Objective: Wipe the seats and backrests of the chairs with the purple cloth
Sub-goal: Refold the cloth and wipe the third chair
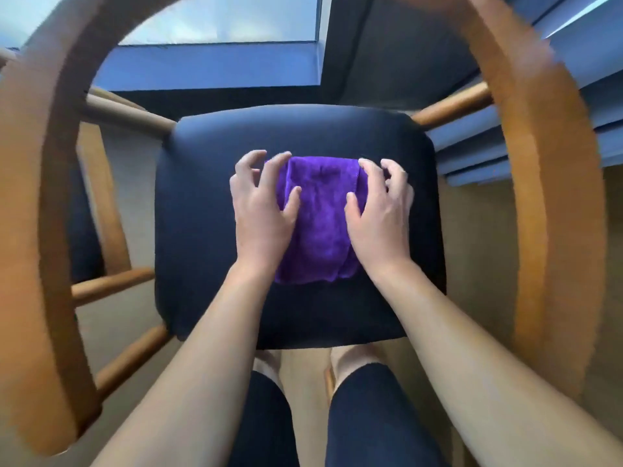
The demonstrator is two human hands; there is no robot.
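Though blurred, one cloth [320, 217]; two hands [261, 212] [381, 215]

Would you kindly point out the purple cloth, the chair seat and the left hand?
purple cloth [320, 217]: head view, its middle.
chair seat [202, 230]: head view, bare cushion left of the cloth.
left hand [261, 210]: head view, back of the hand.

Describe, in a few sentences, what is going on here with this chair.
A person leans over a wooden-framed chair, with a folded purple cloth lying on its dark padded seat. The left hand rests on the cloth's left side and the right hand on its right side, fingers arched. Whether they grip it is unclear. The cloth lies near the middle of the seat, so this looks like the seat-wiping step.
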